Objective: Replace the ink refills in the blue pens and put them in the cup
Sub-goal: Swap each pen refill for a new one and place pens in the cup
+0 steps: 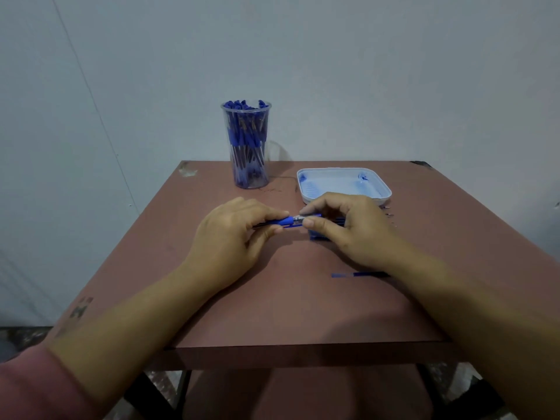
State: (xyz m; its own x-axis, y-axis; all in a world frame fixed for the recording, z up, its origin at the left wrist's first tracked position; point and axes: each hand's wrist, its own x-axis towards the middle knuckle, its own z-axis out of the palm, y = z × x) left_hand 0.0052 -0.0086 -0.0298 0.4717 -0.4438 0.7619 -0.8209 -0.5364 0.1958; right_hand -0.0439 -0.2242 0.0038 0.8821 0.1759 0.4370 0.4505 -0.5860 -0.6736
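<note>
A blue pen point(285, 222) lies level between both hands above the middle of the brown table point(303, 298). My left hand point(233, 234) grips its barrel, and my right hand point(342, 228) pinches its tip end with thumb and forefinger. More blue pen parts point(318, 234) sit on the table under my right hand, partly hidden. A loose ink refill point(357, 274) lies on the table near my right wrist. The clear plastic cup point(246, 144) stands at the table's far edge, filled with several blue pens.
A pale blue shallow tray point(342, 184) sits at the far right of the table, behind my right hand. A few tiny dark bits point(388, 212) lie beside it. A grey wall rises behind the table.
</note>
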